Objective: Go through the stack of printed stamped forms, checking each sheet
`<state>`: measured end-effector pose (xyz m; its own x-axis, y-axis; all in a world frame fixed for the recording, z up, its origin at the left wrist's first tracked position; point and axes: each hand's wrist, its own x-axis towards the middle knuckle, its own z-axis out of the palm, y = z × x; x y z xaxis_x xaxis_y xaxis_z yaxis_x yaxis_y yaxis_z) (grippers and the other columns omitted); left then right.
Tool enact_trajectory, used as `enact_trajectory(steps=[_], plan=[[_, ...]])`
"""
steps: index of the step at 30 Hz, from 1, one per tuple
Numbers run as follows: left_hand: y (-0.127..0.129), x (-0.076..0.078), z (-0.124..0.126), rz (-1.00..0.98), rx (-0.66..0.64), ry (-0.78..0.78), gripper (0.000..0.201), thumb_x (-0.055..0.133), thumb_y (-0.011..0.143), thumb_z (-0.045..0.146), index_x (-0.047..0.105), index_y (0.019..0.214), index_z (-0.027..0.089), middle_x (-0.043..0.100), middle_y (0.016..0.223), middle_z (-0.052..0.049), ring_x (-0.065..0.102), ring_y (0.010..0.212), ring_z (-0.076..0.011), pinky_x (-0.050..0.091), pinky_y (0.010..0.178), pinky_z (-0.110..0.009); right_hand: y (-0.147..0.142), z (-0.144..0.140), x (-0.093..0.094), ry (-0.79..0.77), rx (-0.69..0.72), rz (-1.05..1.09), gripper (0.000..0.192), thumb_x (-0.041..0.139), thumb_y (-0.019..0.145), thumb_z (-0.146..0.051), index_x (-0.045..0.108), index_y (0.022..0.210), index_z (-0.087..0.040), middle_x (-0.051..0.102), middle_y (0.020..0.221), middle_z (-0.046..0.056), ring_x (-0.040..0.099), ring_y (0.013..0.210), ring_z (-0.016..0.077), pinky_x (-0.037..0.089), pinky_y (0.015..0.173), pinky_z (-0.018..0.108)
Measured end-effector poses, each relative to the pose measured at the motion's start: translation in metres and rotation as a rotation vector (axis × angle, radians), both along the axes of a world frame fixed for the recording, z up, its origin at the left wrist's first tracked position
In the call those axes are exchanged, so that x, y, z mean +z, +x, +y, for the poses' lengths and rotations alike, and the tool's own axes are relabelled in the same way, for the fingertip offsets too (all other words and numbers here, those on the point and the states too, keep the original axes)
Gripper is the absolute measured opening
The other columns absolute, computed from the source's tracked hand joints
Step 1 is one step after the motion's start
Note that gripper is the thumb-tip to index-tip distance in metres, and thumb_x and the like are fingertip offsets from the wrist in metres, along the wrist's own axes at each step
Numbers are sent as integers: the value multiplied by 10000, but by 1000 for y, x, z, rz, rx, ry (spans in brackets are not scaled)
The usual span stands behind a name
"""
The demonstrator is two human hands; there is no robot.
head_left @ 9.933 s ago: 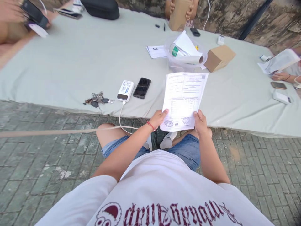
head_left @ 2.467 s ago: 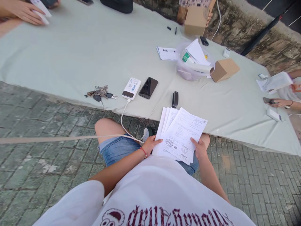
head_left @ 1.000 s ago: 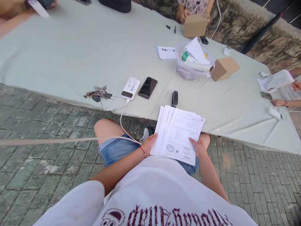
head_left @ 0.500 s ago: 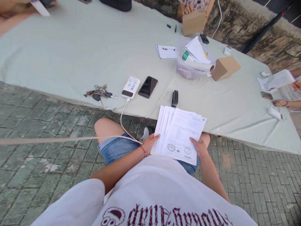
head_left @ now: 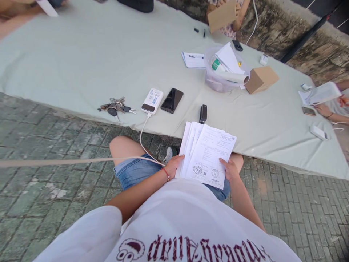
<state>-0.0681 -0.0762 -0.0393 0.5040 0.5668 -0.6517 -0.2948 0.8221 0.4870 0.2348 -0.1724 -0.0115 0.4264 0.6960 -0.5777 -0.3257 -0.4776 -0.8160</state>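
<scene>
- The left hand (head_left: 173, 165) pinches the left bottom edge of a fanned stack of papers (head_left: 207, 153).
- The right hand (head_left: 230, 169) grips the right bottom corner, thumb on top.
- The papers are over the person's lap, just at the near edge of the worktop (head_left: 81, 62).
- A black stapler (head_left: 203, 113) lies just past the papers.
- A phone (head_left: 172, 100), a power bank (head_left: 152, 101) and keys (head_left: 116, 107) lie to the left.

It is soft daylight, bright and even, with no hard shadows. The white papers (head_left: 207, 154) glow so much that the print on them is hard to read. Far left of the papers, the top corner looks smeared and blurry. The picture bends near its edges, so the grey cloth (head_left: 81, 62) looks slanted and stretched.
</scene>
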Motion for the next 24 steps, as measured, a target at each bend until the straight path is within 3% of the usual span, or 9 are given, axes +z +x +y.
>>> enact_trajectory(steps=[4, 9, 18, 24], plan=[[2, 7, -1, 50, -4, 1, 653, 946, 635, 495, 738, 1150, 151, 807, 1078, -135, 704, 1116, -418, 551, 981, -526, -1, 2, 1, 3, -3, 30, 601, 956, 632, -457, 747, 1158, -254, 757, 1280, 78, 716, 1187, 393, 591, 1042, 611], [2, 10, 0, 76, -11, 49, 676, 969, 576, 523, 757, 1102, 155, 808, 1065, -137, 715, 1108, -423, 548, 992, -537, 4, 2, 0, 0, -44, 5, 629, 968, 611, -444, 751, 1162, -231, 767, 1258, 88, 725, 1163, 391, 586, 1046, 607], [1, 9, -1, 52, -5, 44, 598, 954, 612, 486, 761, 1065, 149, 804, 1089, -148, 723, 1103, -420, 533, 1029, -569, 31, -11, -3, -36, -86, -110, 562, 943, 636, -413, 753, 1133, -232, 787, 1204, 88, 731, 1168, 365, 587, 1074, 550], [1, 17, 0, 47, 20, 24, 573, 931, 652, 505, 762, 1079, 163, 795, 1150, -143, 690, 1195, -420, 519, 1081, -551, 20, -5, 4, -44, -68, -96, 542, 954, 617, -450, 761, 1068, -218, 802, 1142, 100, 752, 1104, 386, 612, 1027, 577]])
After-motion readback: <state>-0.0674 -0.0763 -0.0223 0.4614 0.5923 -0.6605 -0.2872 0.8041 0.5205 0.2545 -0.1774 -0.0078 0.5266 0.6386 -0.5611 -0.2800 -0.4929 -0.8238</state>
